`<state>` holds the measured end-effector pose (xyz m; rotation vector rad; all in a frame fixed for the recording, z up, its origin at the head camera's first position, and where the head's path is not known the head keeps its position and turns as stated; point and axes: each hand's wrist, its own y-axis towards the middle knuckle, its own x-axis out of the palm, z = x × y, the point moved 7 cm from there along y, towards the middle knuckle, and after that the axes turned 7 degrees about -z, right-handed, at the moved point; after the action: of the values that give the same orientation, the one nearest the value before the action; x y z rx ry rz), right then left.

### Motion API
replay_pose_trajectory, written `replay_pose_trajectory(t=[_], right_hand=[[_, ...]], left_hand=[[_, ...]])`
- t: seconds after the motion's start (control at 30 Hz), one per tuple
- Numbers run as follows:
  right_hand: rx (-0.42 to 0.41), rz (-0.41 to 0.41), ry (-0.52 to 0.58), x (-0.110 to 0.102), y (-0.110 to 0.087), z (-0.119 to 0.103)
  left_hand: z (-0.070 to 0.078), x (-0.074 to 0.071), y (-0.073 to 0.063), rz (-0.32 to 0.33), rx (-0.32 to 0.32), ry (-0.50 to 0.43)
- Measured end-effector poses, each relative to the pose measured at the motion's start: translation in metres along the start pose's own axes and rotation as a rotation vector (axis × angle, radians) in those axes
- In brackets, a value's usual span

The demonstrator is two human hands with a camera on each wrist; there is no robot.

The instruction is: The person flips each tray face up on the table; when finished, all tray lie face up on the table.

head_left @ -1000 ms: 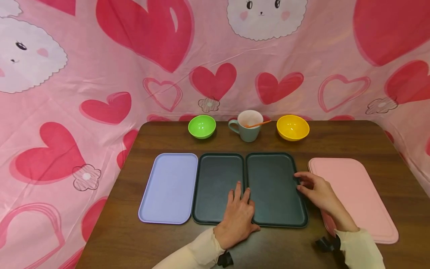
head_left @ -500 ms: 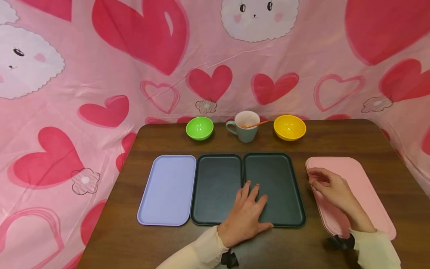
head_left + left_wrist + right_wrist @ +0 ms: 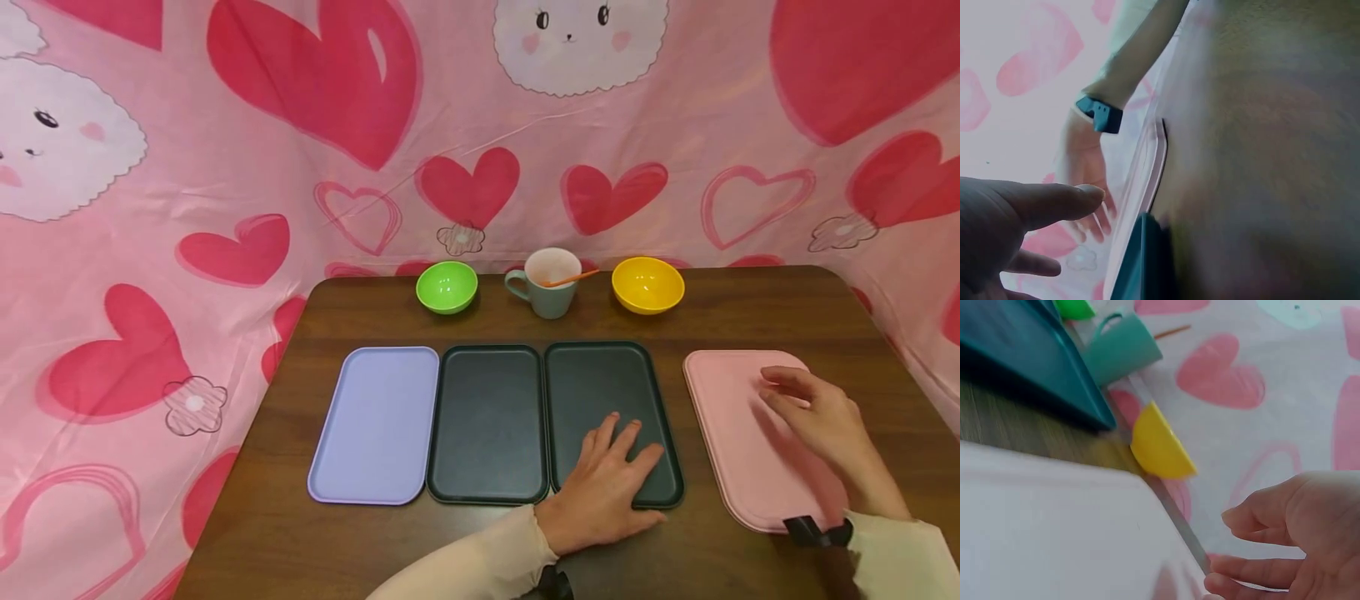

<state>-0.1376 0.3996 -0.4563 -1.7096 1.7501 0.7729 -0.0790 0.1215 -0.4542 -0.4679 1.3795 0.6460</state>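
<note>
My left hand [image 3: 600, 492], fingers spread, hovers over the near part of the right dark green tray [image 3: 600, 383]; nothing is in it. Above the pink tray [image 3: 738, 425], at the right side of the table, is my right hand [image 3: 825, 421], its fingers loosely bent and holding nothing. The right wrist view has its thumb and fingers [image 3: 1260, 569] apart, with pale tray surface below. A second dark green tray [image 3: 487, 417] lies against the first one's left side, and a lavender tray [image 3: 378, 425] lies left of that.
Along the table's back edge stand a green bowl [image 3: 447, 288], a blue-grey mug [image 3: 550, 300] with an orange stick-like utensil [image 3: 572, 278] in it, and a yellow bowl [image 3: 648, 286]. A pink heart-patterned cloth [image 3: 465, 108] hangs behind the wooden table [image 3: 255, 525].
My right hand has moved right, from the dark green tray's right edge to above the pink tray. The left hand has shifted right, from between the dark trays to over the right one.
</note>
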Motion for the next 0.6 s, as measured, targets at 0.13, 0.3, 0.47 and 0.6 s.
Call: replay_pose_trajectory(t=[0.13,0.3,0.47,0.6], right_hand=[[0.019,0.024,-0.002,-0.009,0.002,0.012],[0.041,0.041,-0.066,-0.015,0.009,0.024],[0.073,0.031,-0.118,-0.019,0.017,0.034],[0.091,0.036,-0.118,-0.022,0.022,0.04]], left_hand=[[0.011,0.003,0.011,-0.027,0.016,-0.001],[0.026,0.008,0.022,-0.053,0.015,0.029],[0.036,0.019,0.033,-0.075,-0.003,0.065],[0.042,0.027,0.039,-0.101,-0.013,0.075]])
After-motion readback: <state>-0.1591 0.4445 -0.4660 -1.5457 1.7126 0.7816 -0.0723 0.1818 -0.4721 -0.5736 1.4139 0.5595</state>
